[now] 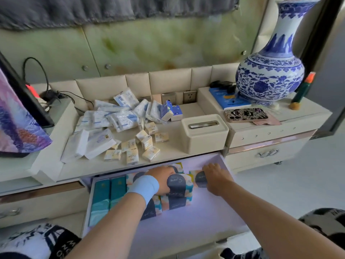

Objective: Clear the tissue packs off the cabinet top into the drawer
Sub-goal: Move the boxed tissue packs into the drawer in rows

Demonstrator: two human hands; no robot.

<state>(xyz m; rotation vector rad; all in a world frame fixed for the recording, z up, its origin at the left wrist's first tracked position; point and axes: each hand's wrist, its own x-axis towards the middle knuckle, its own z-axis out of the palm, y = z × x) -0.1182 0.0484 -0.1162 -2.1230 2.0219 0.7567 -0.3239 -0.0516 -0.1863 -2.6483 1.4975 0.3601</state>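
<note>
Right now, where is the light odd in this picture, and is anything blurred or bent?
Head view: a violet cast fills the drawer; wide-angle distortion bows the front edge of the cabinet top and tilts the vase; the grey cloth along the upper edge looks soft, while the small tissue packs are fairly sharp.

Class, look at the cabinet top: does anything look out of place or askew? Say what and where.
Yes. The white tissue packs lie in a jumbled heap on the cabinet top, overlapping and tilted, with small yellow packs scattered in front. By contrast, the teal packs in the drawer sit side by side in a neat row.
</note>
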